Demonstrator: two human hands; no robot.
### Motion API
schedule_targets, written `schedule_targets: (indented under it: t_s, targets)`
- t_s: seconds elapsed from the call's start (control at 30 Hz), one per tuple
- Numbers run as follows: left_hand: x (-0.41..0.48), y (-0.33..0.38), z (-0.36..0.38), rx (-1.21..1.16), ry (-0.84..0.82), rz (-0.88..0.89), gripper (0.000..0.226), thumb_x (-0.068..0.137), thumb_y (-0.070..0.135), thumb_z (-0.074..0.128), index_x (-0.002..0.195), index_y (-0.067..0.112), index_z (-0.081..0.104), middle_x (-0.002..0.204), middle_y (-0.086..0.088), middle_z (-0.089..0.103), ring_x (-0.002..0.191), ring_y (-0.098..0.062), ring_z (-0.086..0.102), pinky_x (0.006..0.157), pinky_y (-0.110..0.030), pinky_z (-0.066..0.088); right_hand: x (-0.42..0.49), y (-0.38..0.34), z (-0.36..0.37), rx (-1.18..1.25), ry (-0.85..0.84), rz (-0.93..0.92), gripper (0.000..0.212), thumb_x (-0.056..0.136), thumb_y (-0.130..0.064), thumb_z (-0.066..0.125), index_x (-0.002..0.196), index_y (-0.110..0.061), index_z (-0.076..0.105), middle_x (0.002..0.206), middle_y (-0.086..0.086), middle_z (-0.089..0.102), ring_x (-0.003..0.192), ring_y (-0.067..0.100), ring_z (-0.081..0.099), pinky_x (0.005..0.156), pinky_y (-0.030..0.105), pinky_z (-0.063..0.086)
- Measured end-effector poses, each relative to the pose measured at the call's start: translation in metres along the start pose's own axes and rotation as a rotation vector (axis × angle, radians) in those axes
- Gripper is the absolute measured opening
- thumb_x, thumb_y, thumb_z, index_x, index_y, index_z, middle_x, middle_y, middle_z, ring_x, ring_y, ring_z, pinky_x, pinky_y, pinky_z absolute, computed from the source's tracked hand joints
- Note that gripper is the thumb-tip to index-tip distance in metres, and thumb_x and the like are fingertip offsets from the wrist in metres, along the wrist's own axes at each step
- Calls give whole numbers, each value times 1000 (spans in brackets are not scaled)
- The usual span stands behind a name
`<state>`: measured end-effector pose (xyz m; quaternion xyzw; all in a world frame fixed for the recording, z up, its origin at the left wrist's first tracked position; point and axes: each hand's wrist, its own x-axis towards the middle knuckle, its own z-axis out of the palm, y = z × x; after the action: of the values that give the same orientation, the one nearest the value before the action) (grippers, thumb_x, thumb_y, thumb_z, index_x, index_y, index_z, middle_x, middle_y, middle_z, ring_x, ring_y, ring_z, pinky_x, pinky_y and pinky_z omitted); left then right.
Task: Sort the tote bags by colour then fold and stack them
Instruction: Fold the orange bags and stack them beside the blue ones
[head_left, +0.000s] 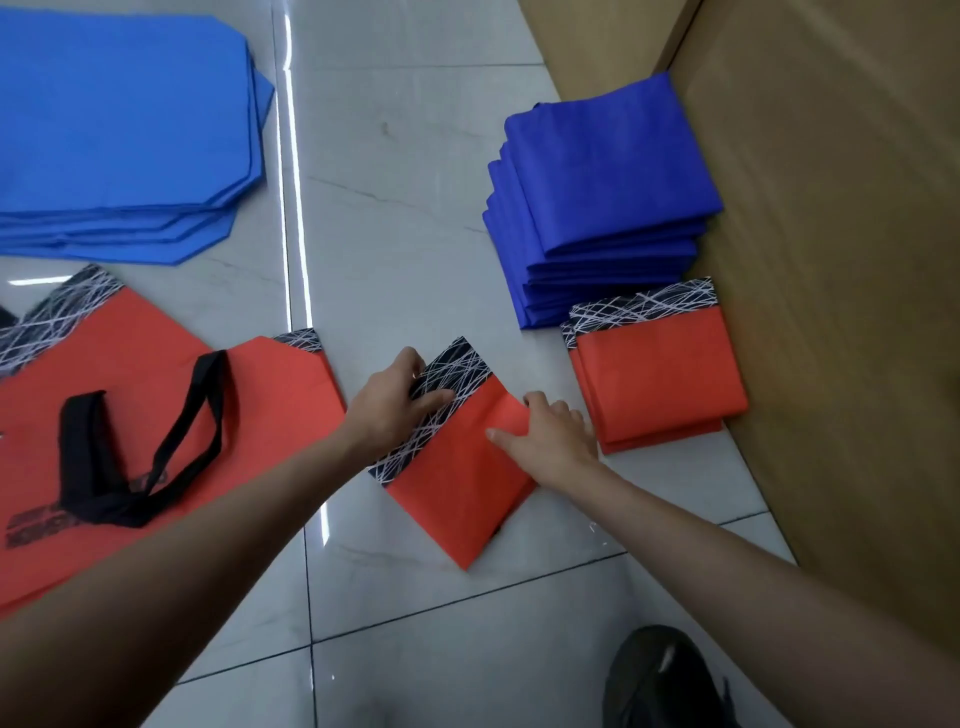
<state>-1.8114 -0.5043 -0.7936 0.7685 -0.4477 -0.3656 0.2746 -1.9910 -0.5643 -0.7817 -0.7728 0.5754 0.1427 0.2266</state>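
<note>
A folded orange tote bag with a black-and-white scribble band lies skewed on the tiled floor in the middle. My left hand pinches its patterned band, thumb on top. My right hand grips the bag's right edge, thumb flat on the orange cloth. Just to the right is a small stack of folded orange bags, and behind that a taller stack of folded dark blue bags. Unfolded orange bags with black handles lie flat at the left. Flat lighter blue bags are piled at the far left.
A large brown cardboard wall runs along the right side, touching both folded stacks. A dark shoe shows at the bottom edge. Grey marble floor tiles lie bare between the left piles and the right stacks.
</note>
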Motion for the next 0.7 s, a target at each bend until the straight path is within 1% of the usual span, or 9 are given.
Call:
schedule_targets:
  t_s: [0.1, 0.2, 0.3, 0.37, 0.47, 0.5, 0.53, 0.6, 0.7]
  targets:
    - [5, 18, -21, -51, -78, 132, 39, 81, 36, 70, 93, 18, 37, 68, -7, 51, 53, -17, 37, 55, -31, 35, -9, 8, -14, 147, -116, -31, 57, 93, -57, 39, 126, -10, 45, 131, 18, 44, 126, 33, 38, 105, 39, 31]
    - [11, 53, -39, -50, -179, 240, 38, 79, 33, 72, 95, 19, 40, 68, -5, 50, 49, -8, 35, 47, -20, 34, -31, 25, -38, 384, -119, -109, 29, 100, -41, 35, 102, -14, 46, 117, 16, 47, 114, 28, 45, 98, 36, 35]
    - [18, 98, -37, -38, -219, 346, 37, 80, 32, 71, 97, 15, 44, 73, -5, 57, 51, -5, 40, 49, -19, 35, -55, 47, -70, 622, -56, -138, 21, 102, -31, 38, 91, -16, 47, 100, 5, 56, 94, 16, 53, 86, 31, 41]
    - [22, 125, -22, 52, -134, 410, 37, 80, 37, 71, 100, 18, 46, 81, -2, 57, 63, -11, 46, 60, -27, 40, -61, 64, -85, 789, 3, -100, 15, 102, -26, 39, 99, -19, 52, 98, -2, 60, 91, 8, 56, 85, 26, 44]
    - [25, 149, 9, 135, 24, 489, 47, 80, 37, 70, 114, 11, 51, 106, -6, 57, 95, -22, 52, 81, -34, 42, -51, 96, -96, 797, 170, -5, 31, 101, -23, 40, 129, -10, 48, 125, 4, 57, 116, 17, 52, 102, 31, 38]
    - [24, 152, 19, 135, 60, 479, 51, 81, 36, 70, 118, 8, 50, 114, -9, 53, 104, -24, 50, 87, -33, 40, -45, 108, -99, 774, 242, 37, 33, 101, -19, 40, 130, -6, 48, 127, 8, 55, 117, 20, 51, 98, 27, 37]
    - [23, 154, 28, 114, 80, 437, 53, 82, 35, 69, 122, 6, 49, 119, -10, 50, 109, -24, 47, 91, -31, 39, -39, 119, -103, 753, 309, 71, 30, 101, -14, 40, 126, -1, 49, 123, 12, 56, 113, 23, 52, 88, 23, 37]
    - [21, 152, 44, 18, 92, 301, 55, 84, 34, 68, 125, 5, 46, 124, -10, 44, 113, -22, 44, 93, -25, 35, -26, 138, -111, 715, 402, 139, 23, 100, -7, 39, 116, 3, 52, 112, 17, 58, 107, 27, 53, 73, 22, 32]
    - [19, 148, 68, -201, 120, 46, 57, 84, 36, 67, 126, 5, 43, 126, -10, 41, 114, -21, 45, 94, -26, 37, -7, 152, -111, 529, 464, 209, 24, 100, -10, 39, 118, 2, 50, 117, 25, 59, 110, 39, 55, 83, 35, 39]
